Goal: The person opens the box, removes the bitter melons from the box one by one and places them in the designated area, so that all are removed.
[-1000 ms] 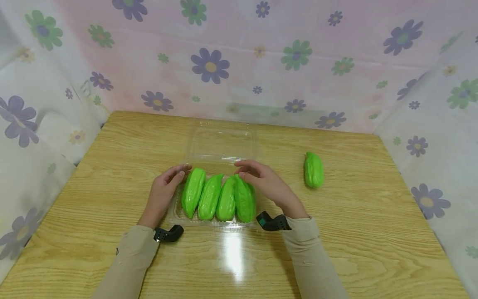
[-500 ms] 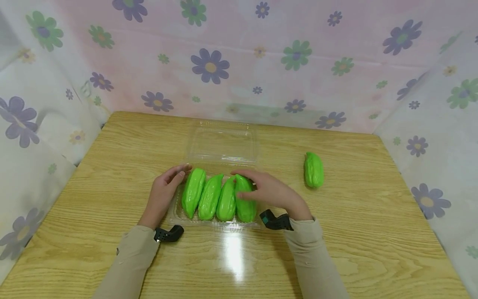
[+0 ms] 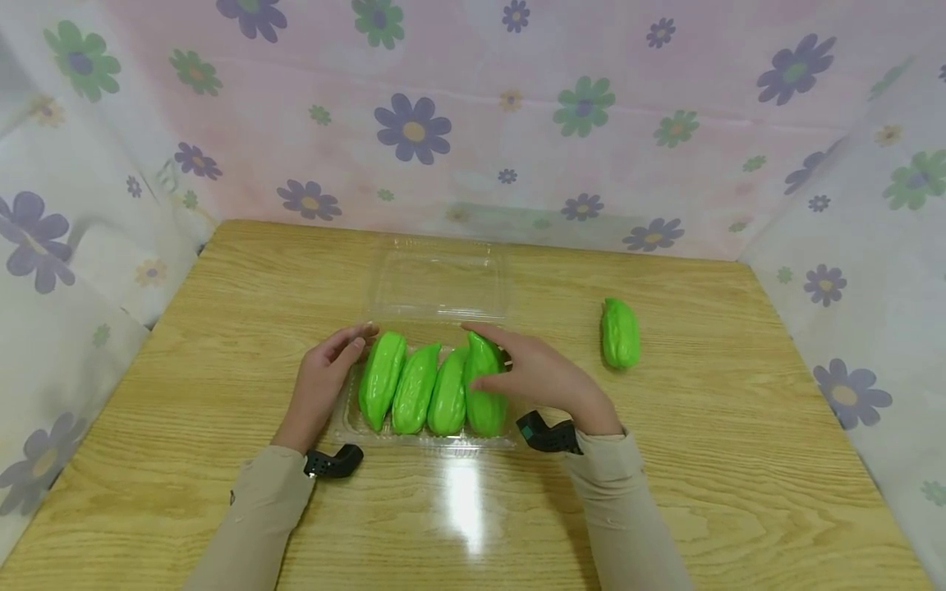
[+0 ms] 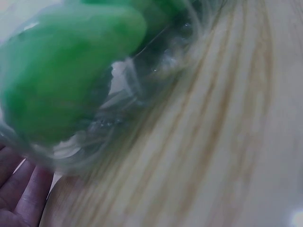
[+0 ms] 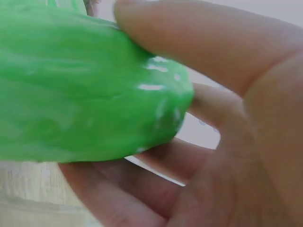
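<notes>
Glossy, ridged fruits (image 3: pixel 416 390); clear plastic container (image 3: pixel 424 442); shiny wood-grain table (image 3: pixel 724 460).

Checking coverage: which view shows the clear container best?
The head view: the clear container shows nearly whole, its lid open. The left wrist catches only a blurred part; the right wrist leaves any edge too faint to tell.

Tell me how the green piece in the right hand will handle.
The green piece could slip, given its glossy highlights. It is probably stiff: no bend shows where the right hand grips it. Its rounded sides may let it roll.
</notes>
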Available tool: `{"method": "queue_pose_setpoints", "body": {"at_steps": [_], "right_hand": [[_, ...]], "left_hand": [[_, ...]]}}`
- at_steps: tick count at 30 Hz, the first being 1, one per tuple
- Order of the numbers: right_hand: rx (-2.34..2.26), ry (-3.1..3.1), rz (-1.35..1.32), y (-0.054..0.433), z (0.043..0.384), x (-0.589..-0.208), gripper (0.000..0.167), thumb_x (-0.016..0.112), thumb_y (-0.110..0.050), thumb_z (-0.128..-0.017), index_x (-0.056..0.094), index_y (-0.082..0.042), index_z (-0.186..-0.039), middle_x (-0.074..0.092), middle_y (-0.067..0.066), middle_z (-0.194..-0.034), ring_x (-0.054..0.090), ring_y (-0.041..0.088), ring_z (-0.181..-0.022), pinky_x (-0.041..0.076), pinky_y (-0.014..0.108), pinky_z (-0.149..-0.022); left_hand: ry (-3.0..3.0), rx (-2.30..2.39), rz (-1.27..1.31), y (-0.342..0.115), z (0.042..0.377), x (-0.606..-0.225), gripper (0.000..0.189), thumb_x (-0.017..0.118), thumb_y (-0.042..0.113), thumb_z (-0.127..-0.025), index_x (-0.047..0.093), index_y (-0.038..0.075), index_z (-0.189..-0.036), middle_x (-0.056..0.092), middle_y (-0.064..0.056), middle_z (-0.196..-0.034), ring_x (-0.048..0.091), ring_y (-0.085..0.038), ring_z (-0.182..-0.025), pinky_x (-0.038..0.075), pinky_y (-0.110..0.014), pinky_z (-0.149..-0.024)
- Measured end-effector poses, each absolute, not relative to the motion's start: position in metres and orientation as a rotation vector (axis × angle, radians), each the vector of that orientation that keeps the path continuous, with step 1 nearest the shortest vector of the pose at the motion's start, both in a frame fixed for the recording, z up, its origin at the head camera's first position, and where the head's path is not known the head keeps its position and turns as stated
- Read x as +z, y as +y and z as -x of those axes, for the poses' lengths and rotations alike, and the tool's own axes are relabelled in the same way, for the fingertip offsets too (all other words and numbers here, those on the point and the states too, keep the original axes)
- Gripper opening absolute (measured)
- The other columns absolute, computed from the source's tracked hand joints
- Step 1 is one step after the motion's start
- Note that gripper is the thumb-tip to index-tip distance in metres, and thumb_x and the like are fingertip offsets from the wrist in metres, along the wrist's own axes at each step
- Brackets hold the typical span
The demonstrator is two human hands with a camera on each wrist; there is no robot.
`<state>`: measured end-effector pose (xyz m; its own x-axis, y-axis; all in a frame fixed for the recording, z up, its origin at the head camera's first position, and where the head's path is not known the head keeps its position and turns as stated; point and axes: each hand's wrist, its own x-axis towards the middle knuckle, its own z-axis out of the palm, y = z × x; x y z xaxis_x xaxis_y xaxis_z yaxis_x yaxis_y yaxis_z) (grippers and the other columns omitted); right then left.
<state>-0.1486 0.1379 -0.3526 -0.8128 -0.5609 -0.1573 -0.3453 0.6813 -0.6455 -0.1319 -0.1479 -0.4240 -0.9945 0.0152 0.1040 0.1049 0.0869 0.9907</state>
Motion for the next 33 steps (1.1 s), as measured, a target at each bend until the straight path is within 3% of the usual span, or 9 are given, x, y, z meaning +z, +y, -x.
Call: {"method": "queue_pose_setpoints", "body": {"at_steps": [4,15,21,28,33], "right_hand": [[-0.947,2.560,0.652,0.142,0.150,-0.351,0.069,0.060,-0.053,-0.078,0.026,-0.041,-0.137,0.040,-0.010,-0.133,0.051,0.011,-0.099,0.045,0.033,-0.078],[-1.067,2.570,0.531,0.152,0.155,-0.350,0.070,0.054,-0.062,-0.077,0.030,-0.035,-0.137,0.050,-0.005,-0.122,0.050,0.017,-0.104,0.046,0.036,-0.081],[-1.172,2.572,0.448,0.161,0.158,-0.348,0.067,0.054,-0.059,-0.079,0.031,-0.035,-0.137,0.051,-0.003,-0.118,0.050,0.018,-0.103,0.050,0.032,-0.069],[-1.242,2.599,0.459,0.167,0.152,-0.328,0.058,0.052,-0.047,-0.086,0.028,-0.034,-0.138,0.045,-0.001,-0.128,0.046,0.019,-0.111,0.044,0.042,-0.086],[-1.303,2.574,0.457,0.170,0.149,-0.319,0.056,0.052,-0.039,-0.089,0.028,-0.032,-0.139,0.041,0.002,-0.133,0.045,0.023,-0.114,0.041,0.045,-0.089]], "left_hand": [[-2.270,-2.079,0.129,-0.148,0.133,-0.424,0.036,0.048,0.022,-0.094,0.052,-0.001,-0.121,0.054,-0.015,-0.121,0.053,-0.026,-0.106,0.045,-0.032,-0.089],[-2.270,-2.089,0.116,-0.147,0.130,-0.423,0.035,0.048,0.021,-0.094,0.052,0.000,-0.121,0.054,-0.014,-0.121,0.053,-0.025,-0.106,0.044,-0.032,-0.090],[-2.260,-2.083,0.131,-0.147,0.131,-0.423,0.035,0.048,0.021,-0.094,0.053,0.000,-0.121,0.054,-0.014,-0.121,0.054,-0.023,-0.105,0.045,-0.032,-0.090],[-2.274,-2.071,0.134,-0.147,0.131,-0.424,0.036,0.047,0.022,-0.094,0.052,0.000,-0.122,0.054,-0.014,-0.121,0.054,-0.022,-0.105,0.045,-0.031,-0.090],[-2.286,-2.063,0.131,-0.148,0.131,-0.423,0.036,0.047,0.023,-0.094,0.052,0.000,-0.122,0.054,-0.013,-0.121,0.054,-0.022,-0.105,0.044,-0.032,-0.090]]}}
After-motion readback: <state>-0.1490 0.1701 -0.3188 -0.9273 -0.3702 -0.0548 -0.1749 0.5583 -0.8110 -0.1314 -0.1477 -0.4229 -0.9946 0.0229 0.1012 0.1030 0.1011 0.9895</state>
